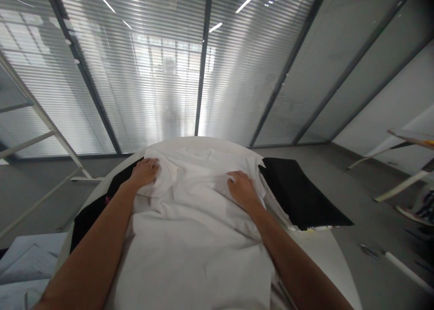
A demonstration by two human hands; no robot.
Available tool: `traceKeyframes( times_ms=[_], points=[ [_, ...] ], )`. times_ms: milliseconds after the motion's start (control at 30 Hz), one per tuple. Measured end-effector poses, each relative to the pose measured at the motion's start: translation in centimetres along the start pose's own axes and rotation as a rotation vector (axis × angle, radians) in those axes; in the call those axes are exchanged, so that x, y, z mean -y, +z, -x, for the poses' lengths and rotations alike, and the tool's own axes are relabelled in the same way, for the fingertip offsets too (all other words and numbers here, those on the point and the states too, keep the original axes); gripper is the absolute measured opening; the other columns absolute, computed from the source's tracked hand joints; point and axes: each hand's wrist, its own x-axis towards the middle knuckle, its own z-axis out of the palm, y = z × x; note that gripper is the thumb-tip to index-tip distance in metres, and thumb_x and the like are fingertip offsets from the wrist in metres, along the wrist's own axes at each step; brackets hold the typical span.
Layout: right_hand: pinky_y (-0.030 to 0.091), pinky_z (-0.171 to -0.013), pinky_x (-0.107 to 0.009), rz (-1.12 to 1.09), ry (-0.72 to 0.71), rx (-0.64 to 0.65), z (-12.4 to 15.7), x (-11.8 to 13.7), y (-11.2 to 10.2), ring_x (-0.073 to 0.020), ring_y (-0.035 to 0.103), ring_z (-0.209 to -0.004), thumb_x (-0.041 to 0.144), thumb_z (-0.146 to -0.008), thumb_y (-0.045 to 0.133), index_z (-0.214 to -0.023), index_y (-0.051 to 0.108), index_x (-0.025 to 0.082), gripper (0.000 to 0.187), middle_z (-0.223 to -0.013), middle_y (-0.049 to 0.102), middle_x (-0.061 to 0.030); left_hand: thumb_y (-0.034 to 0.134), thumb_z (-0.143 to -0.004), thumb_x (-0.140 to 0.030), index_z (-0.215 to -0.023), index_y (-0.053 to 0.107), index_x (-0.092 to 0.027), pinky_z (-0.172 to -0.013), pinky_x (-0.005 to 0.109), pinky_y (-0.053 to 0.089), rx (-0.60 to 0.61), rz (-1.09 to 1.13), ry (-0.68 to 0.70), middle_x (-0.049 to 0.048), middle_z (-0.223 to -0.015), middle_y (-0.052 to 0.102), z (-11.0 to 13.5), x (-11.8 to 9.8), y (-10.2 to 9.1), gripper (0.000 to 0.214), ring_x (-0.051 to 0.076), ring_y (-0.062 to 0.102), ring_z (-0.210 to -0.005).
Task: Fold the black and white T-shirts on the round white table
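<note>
A white T-shirt (190, 237) lies spread over a white round table (322, 255), its collar at the far edge. My left hand (145, 172) rests on the shirt's far left part, fingers curled into the cloth by the sleeve. My right hand (241, 188) presses on the far right part, fingers bent and bunching a fold of fabric. Both forearms reach out over the shirt.
A black garment (298, 197) lies on the table to the right of the shirt, and another dark cloth (90, 213) shows under its left side. Glass walls with blinds (162, 75) stand behind. A white frame (40, 133) is left, a table leg (400, 188) right.
</note>
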Motion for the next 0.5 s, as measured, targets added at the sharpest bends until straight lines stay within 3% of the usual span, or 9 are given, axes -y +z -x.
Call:
traceKeyframes(
  times_ms=[100, 233, 367, 500],
  points=[
    [0.043, -0.094, -0.03, -0.2, -0.036, 0.122, -1.3, 2.7, -0.6, -0.019, 0.062, -0.104, 0.018, -0.087, 0.042, -0.112, 0.067, 0.022, 0.035, -0.109, 0.071, -0.0052, 0.031, -0.093, -0.043, -0.145, 0.043, -0.018, -0.109, 0.054, 0.029, 0.032, -0.077, -0.029, 0.0172, -0.15, 0.039, 0.4, 0.0, 0.5, 0.059, 0.035, 0.035, -0.139],
    [0.049, -0.072, -0.025, -0.589, -0.004, 0.333, -3.5, 7.7, 0.4, -0.0151, 0.067, -0.077, 0.019, -0.086, 0.046, -0.111, 0.065, 0.022, 0.032, -0.083, 0.073, -0.0024, 0.029, -0.095, -0.041, -0.148, 0.038, -0.018, -0.109, 0.05, 0.031, 0.053, -0.13, -0.005, 0.0165, -0.151, 0.038, 0.4, 0.1, 0.5, 0.059, 0.033, 0.036, -0.138],
    [0.043, -0.049, -0.021, -0.887, 0.129, 0.547, -4.9, 12.7, 2.4, -0.0112, 0.059, -0.053, 0.035, -0.093, 0.043, -0.132, 0.053, 0.026, 0.041, -0.078, 0.069, -0.0014, 0.034, -0.094, -0.039, -0.147, 0.041, -0.019, -0.109, 0.049, 0.031, 0.046, -0.154, 0.026, 0.0173, -0.15, 0.039, 0.5, 0.0, 0.5, 0.057, 0.032, 0.036, -0.138],
    [0.046, -0.05, -0.022, -1.07, 0.192, 0.578, -5.7, 16.2, 3.8, -0.0114, 0.06, -0.057, 0.04, -0.094, 0.043, -0.127, 0.059, 0.024, 0.04, -0.082, 0.069, -0.0024, 0.031, -0.095, -0.04, -0.149, 0.037, -0.014, -0.11, 0.051, 0.029, 0.057, -0.174, 0.023, 0.0226, -0.151, 0.036, 0.6, -0.1, 0.5, 0.06, 0.035, 0.035, -0.139]
  ],
)
